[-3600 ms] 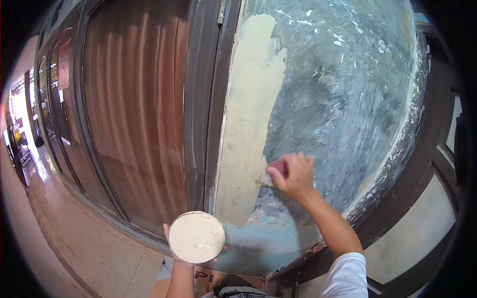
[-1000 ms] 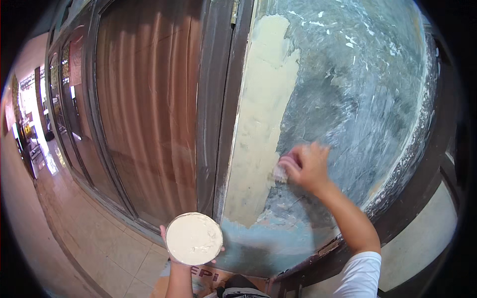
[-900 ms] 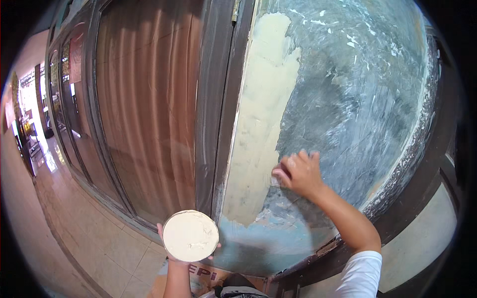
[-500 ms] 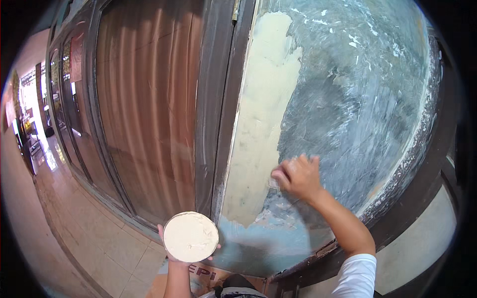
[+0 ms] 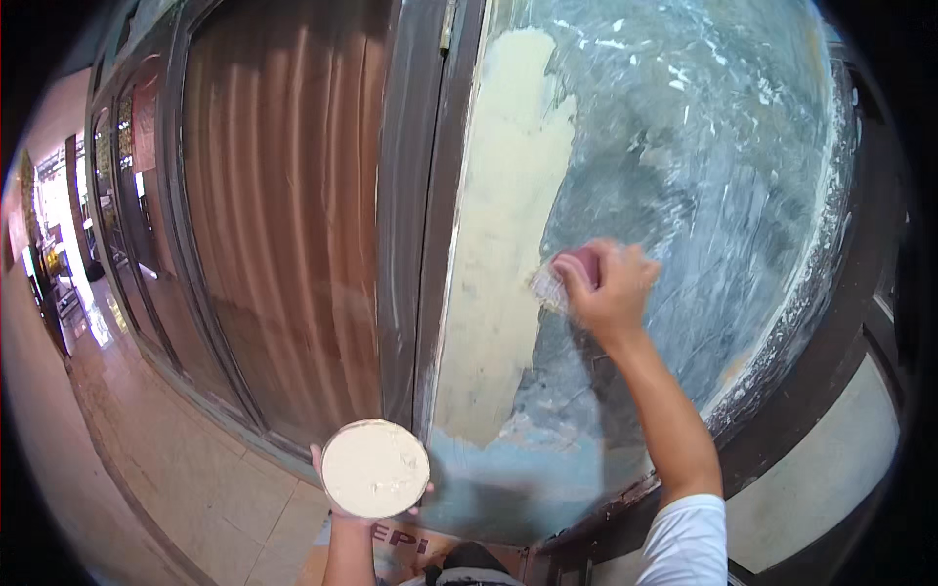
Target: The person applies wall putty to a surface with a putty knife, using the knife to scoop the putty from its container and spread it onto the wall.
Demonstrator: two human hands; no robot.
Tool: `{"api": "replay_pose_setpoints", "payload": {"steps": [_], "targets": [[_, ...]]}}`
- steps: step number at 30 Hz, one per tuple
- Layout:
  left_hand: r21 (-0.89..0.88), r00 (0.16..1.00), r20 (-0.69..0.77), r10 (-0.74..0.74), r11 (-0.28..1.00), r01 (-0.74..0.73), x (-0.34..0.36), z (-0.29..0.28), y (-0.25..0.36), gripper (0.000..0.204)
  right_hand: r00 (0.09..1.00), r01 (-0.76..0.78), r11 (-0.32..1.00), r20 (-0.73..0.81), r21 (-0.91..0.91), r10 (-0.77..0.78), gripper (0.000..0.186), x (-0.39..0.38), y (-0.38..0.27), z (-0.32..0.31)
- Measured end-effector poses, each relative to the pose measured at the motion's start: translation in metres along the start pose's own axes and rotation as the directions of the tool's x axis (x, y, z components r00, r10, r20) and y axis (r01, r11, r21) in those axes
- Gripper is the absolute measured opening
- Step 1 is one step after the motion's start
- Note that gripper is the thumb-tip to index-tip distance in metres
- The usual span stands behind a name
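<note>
Right hand [image 5: 616,285] closed round scraper [image 5: 550,290] at 3 o'clock, by the wall [image 5: 684,215]; probably light, stiff, best gripped by its handle. Left hand [image 5: 344,510], fingers spread, supports paste tub [image 5: 375,422] at 7 o'clock (likely heavier; hold from beneath).

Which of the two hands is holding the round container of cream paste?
The left hand, lower down, holds the container; the right hand grips a reddish tool at the wall.
</note>
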State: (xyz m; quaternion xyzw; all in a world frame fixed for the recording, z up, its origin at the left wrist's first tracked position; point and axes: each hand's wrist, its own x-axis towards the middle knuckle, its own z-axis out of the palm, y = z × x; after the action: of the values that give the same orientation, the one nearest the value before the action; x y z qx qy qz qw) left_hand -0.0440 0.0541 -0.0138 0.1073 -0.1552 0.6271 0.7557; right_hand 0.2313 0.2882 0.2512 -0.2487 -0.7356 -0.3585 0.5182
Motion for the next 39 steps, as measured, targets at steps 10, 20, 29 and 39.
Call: {"api": "replay_pose_setpoints", "payload": {"steps": [10,20,29,39], "targets": [[-0.033,1.000,-0.026,0.004,0.999,-0.005,0.003,0.007,-0.001,0.120,0.948,0.132,0.991,0.297,-0.029,-0.117,0.040,-0.052,-0.002,0.002],[0.044,0.999,0.006,-0.047,0.998,0.047,0.036,0.032,-0.018,0.113,0.815,-0.575,0.531,0.382,0.623,0.435,0.034,0.007,-0.012,-0.047],[-0.051,0.960,0.065,-0.273,0.960,0.276,0.096,0.077,-0.062,0.115,0.385,-0.873,0.337,0.923,0.353,0.031,0.036,-0.055,-0.025,-0.061],[0.017,0.936,0.092,-0.339,0.941,0.339,0.107,0.098,-0.094,0.116,0.515,-0.805,0.493,0.801,0.329,0.306,0.033,-0.055,0.034,-0.129]]}}
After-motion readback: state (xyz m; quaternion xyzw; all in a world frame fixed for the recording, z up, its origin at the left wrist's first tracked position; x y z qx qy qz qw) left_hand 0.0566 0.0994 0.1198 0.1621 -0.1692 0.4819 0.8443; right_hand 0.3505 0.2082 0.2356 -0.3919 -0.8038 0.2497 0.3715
